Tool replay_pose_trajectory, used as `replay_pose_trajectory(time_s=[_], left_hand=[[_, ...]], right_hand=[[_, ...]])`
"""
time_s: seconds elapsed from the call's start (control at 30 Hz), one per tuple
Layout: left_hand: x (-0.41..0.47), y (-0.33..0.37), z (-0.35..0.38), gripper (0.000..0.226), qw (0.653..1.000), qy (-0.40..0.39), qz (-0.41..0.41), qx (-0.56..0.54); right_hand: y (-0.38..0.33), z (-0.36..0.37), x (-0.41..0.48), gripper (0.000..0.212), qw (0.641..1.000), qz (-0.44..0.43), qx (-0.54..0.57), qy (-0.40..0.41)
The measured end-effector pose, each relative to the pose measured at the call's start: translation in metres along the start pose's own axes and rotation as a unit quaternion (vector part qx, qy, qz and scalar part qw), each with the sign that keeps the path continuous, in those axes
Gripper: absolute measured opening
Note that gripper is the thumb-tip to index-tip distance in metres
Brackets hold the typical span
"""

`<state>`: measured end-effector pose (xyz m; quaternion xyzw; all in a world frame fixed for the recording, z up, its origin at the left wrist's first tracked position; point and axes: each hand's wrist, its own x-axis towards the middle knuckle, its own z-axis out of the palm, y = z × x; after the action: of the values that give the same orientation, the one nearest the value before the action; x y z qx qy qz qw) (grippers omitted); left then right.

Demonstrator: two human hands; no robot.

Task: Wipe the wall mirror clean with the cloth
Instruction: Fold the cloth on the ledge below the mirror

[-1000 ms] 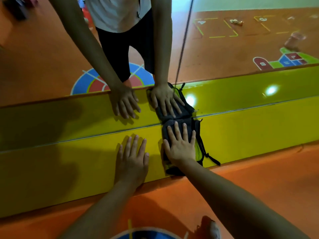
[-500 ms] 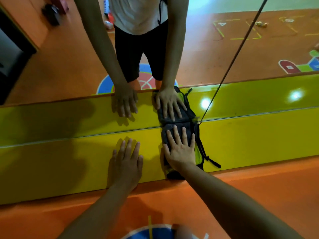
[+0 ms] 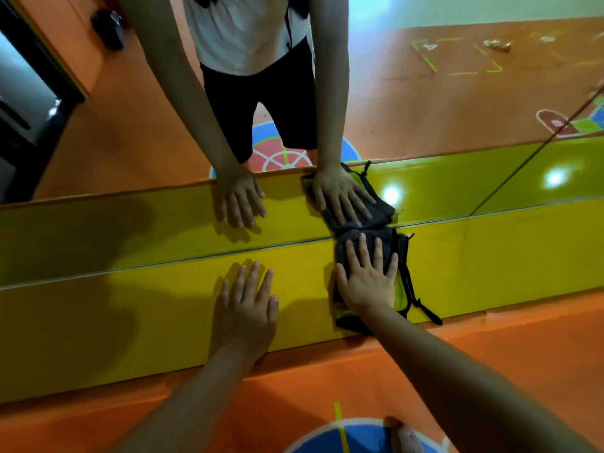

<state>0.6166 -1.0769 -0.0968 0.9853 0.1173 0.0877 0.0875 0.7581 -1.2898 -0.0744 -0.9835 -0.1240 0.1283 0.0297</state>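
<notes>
the right hand lies flat, fingers spread and straight, pressing the dark grey cloth against the yellow band under the wall mirror; the cloth's top edge seems to reach the glass. at 9 o'clock from it, the left hand rests flat on the band, all 5 fingers straight, holding nothing. the cloth's black strings trail toward 5 o'clock.

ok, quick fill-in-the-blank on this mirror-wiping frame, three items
1. The right hand presses flat on the dark ____.
2. The left hand lies flat on the bare ____ panel.
3. The floor below the panel is ____.
Missing words: cloth; yellow; orange.
</notes>
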Motion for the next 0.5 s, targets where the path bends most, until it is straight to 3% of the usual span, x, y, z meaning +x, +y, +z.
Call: replay_pose_trajectory(time_s=[0.2,0.5], left_hand=[[-0.027,-0.092,-0.018,0.058,1.0,-0.021,-0.018,0.001],[-0.032,-0.143,-0.024,0.057,0.999,-0.029,-0.017,0.013]], right_hand=[[-0.091,0.014,-0.02,0.068,1.0,0.004,0.0,0.002],[-0.164,0.029,-0.036,0.07,0.999,-0.033,-0.017,-0.006]])
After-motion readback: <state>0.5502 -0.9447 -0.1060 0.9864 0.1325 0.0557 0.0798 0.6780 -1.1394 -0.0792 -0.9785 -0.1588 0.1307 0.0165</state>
